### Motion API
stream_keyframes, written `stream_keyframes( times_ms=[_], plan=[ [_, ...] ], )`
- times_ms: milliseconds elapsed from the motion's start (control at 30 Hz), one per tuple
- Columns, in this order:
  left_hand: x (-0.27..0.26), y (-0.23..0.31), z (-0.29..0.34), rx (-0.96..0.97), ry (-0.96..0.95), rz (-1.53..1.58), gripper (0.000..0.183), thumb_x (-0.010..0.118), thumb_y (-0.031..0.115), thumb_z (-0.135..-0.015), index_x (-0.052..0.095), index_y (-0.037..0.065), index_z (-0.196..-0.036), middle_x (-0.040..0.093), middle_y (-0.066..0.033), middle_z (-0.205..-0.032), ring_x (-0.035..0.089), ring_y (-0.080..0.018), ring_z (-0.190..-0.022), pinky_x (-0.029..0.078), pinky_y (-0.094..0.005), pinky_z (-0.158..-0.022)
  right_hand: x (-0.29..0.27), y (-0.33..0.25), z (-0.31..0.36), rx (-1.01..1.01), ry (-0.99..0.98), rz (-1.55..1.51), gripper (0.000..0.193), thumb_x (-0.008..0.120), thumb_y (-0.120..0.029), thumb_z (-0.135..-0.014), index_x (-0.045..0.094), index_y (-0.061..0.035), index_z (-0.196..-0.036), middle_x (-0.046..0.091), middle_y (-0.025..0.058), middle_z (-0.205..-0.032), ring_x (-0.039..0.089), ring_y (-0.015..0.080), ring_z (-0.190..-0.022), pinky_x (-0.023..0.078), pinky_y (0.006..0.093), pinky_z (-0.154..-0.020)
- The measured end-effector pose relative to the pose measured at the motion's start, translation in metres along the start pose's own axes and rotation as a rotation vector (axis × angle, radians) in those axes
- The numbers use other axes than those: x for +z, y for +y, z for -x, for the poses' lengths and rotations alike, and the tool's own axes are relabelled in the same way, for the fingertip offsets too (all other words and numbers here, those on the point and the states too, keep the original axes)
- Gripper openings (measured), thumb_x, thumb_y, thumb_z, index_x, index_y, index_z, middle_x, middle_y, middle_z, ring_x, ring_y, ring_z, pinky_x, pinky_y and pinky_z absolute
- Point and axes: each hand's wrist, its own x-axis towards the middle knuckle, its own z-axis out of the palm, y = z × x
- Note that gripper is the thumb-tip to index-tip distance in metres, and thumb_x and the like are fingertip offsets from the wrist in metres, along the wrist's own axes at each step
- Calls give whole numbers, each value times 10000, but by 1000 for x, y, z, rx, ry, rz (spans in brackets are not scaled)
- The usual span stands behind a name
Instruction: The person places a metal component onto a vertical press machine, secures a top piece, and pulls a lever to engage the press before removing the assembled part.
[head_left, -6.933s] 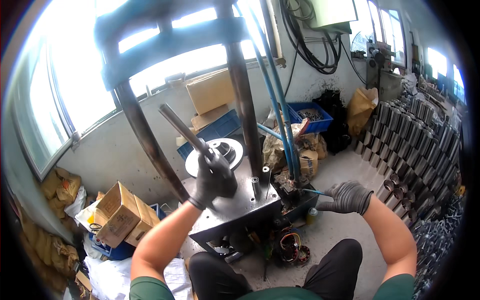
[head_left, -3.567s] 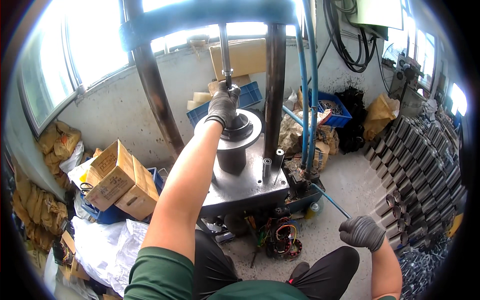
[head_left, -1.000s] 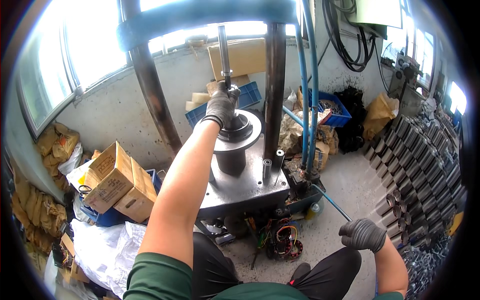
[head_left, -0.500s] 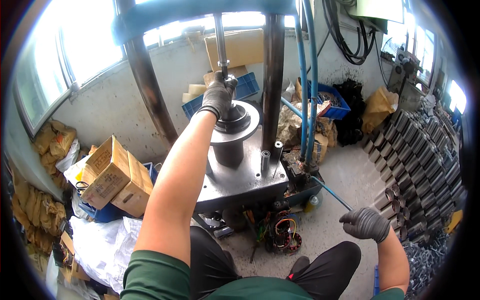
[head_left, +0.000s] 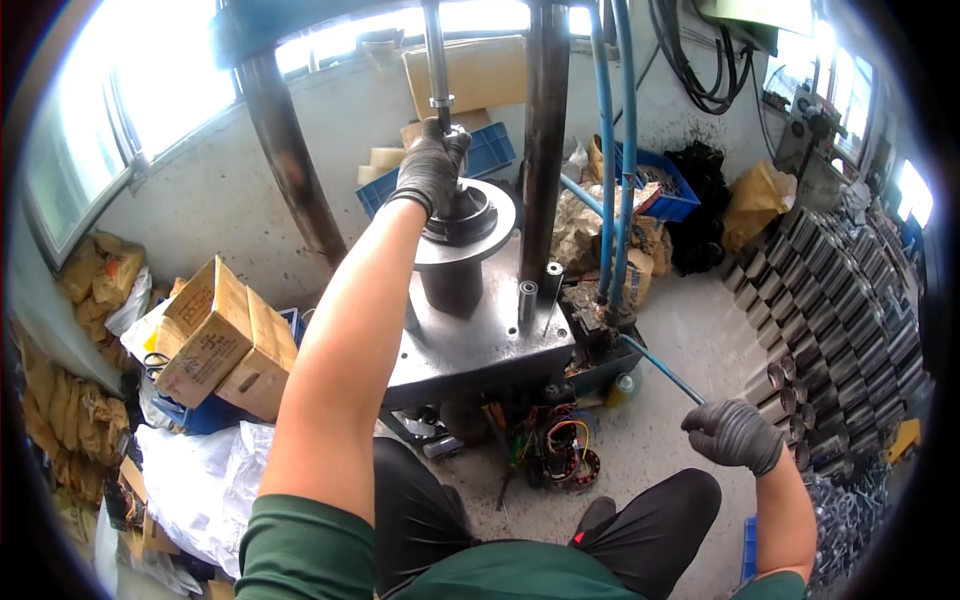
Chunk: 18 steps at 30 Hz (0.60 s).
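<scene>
My left hand (head_left: 432,168), in a dark grey glove, is closed around a small metal part (head_left: 459,140) at the foot of the press's steel rod (head_left: 437,65); the hand hides most of this part. Just below sits a black stepped ring (head_left: 462,228) on a round steel plate (head_left: 500,240), carried by a dark cylinder (head_left: 452,290) on the press table (head_left: 440,355). At the right, my gloved right hand (head_left: 737,436) is wrapped over the end of a blue lever (head_left: 665,372). The lever slopes up to the valve block beside the press.
Two short steel tubes (head_left: 527,302) stand on the press table. Dark columns (head_left: 545,150) and blue hoses (head_left: 622,150) rise beside the work. Cartons (head_left: 205,345) lie left, stacked metal tubes (head_left: 840,330) right. Wired parts (head_left: 568,455) sit on the floor below.
The view has shifted slightly. Both hands keep their places, the left at the rod's foot and the right on the lever. I see no clear movement of the rod.
</scene>
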Motion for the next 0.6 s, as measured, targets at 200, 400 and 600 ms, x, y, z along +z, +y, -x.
stream_keyframes(
  times_ms=[200,400,600],
  plan=[
    [2,-17,-11,63,-12,-83,491,577,488,-1030,492,102,-1321,695,-183,-991,686,-339,-953,512,-459,-886,2,2,-2,-33,2,6,257,579,-269,-890,731,-81,-976,715,179,-875,696,399,-831,567,486,-756],
    [3,-16,-8,67,-9,-94,485,580,494,-1029,501,108,-1313,696,-175,-1016,684,-339,-964,510,-451,-885,2,3,0,-1,-149,99,248,578,-266,-900,726,-88,-986,717,178,-874,700,390,-828,569,484,-762],
    [-1,-22,-9,58,-27,-77,481,598,469,-1022,496,121,-1338,697,-189,-1073,683,-366,-1024,510,-465,-920,3,3,-3,-39,-26,11,252,585,-275,-903,733,-88,-986,717,175,-868,698,393,-821,568,492,-772]
  ],
)
